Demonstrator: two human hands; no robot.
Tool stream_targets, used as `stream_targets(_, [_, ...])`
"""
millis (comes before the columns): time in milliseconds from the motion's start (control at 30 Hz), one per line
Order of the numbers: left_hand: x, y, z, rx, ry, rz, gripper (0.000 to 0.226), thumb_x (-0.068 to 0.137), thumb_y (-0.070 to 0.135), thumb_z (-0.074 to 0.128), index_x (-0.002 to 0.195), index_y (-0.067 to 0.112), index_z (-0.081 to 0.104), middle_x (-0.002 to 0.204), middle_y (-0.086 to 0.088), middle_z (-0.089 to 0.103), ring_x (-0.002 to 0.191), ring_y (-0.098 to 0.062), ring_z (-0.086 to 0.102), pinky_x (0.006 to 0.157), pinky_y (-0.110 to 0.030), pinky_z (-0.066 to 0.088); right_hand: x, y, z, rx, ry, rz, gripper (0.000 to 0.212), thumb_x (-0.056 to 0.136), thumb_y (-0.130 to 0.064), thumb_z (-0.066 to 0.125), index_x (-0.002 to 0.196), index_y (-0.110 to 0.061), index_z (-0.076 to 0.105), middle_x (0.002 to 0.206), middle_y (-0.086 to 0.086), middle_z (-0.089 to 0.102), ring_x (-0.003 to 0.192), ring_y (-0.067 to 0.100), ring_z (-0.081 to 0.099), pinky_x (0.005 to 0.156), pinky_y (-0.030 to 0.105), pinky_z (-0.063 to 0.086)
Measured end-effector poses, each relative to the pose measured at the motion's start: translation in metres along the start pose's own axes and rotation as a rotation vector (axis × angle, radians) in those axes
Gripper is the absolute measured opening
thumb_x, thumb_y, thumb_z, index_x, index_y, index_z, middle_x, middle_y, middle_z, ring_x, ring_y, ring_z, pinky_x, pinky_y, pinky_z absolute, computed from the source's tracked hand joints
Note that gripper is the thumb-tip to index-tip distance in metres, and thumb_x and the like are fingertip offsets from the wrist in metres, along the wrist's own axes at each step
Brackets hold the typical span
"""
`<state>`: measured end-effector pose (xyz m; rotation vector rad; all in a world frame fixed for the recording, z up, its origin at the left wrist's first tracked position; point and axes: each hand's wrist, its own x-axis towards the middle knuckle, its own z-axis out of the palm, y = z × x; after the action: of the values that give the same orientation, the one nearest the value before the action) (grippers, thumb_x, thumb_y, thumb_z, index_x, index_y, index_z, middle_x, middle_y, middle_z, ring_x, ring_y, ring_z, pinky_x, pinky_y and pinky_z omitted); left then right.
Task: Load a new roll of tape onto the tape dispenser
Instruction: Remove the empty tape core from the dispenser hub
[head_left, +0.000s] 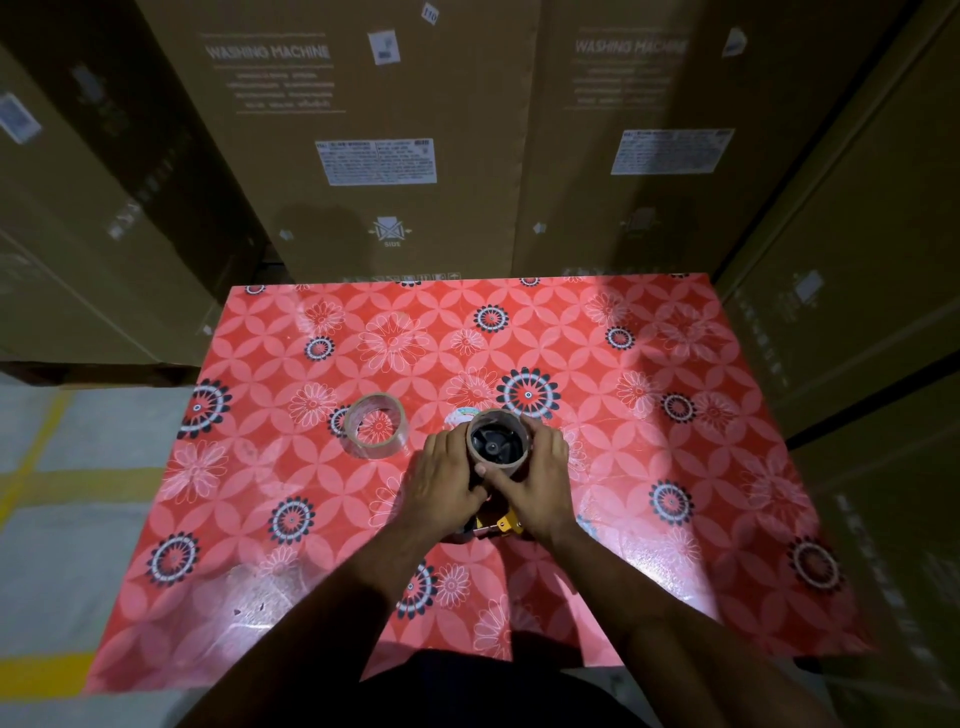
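Note:
A tape dispenser lies on the red flowered table, mostly under my hands; its black spool hub (494, 446) faces up and a yellow part of its body (506, 524) shows between my wrists. A brown cardboard core (500, 415) rings the hub. My left hand (447, 480) and my right hand (540, 480) close around this ring from both sides, thumbs at its near edge. A clear roll of tape (375, 426) lies flat on the table, just left of my left hand and apart from it.
The table (675, 467) is covered with a glossy red floral cloth. Tall cardboard boxes marked washing machine (374, 135) stand right behind it and along the right side (857, 312). Grey floor with yellow lines (47, 467) lies to the left.

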<state>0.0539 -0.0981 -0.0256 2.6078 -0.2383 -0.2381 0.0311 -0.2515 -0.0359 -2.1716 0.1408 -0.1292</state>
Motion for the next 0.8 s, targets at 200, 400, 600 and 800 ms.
stream_targets(200, [0.0025,0.0015,-0.0006,0.003,-0.045,-0.067,0.079,0.069,0.034,0.072,0.137,0.018,0.035,0.123,-0.006,0.059,0.113,-0.026,0.054,0.091,-0.043,0.051,-0.0032,-0.0007,-0.0001,-0.040,-0.013,-0.033,0.085,0.085,-0.051,0.070,0.155,-0.025,0.029,0.131,-0.001,0.052,0.122,0.017,0.041,0.101,0.040,0.042])
stream_targets(400, [0.0012,-0.0002,0.0007,0.017,-0.025,-0.018,0.081,0.070,0.031,0.072,0.140,0.019,0.033,0.126,-0.005,0.055,0.116,-0.024,0.047,0.097,-0.044,0.047,0.0002,-0.0019,0.0020,-0.014,0.038,0.048,0.087,0.071,-0.074,0.071,0.140,-0.029,0.045,0.118,-0.004,0.045,0.116,0.015,0.044,0.097,0.041,0.049])
stream_targets(600, [0.0012,0.0028,-0.0023,0.016,-0.046,-0.046,0.090,0.066,0.041,0.075,0.143,0.019,0.033,0.133,-0.004,0.055,0.120,-0.024,0.048,0.100,-0.043,0.046,-0.0020,-0.0010,-0.0014,0.007,0.000,-0.028,0.079,0.082,-0.066,0.064,0.149,-0.033,0.040,0.117,-0.005,0.045,0.116,0.014,0.040,0.097,0.033,0.043])
stream_targets(800, [-0.0002,0.0038,-0.0030,0.073,-0.019,0.110,0.094,0.070,0.031,0.075,0.148,0.016,0.024,0.129,-0.006,0.046,0.120,-0.026,0.042,0.097,-0.043,0.045,-0.0001,-0.0054,-0.0030,0.063,0.039,0.109,0.092,0.071,-0.067,0.067,0.147,-0.025,0.037,0.125,-0.007,0.043,0.120,0.012,0.039,0.096,0.032,0.042])
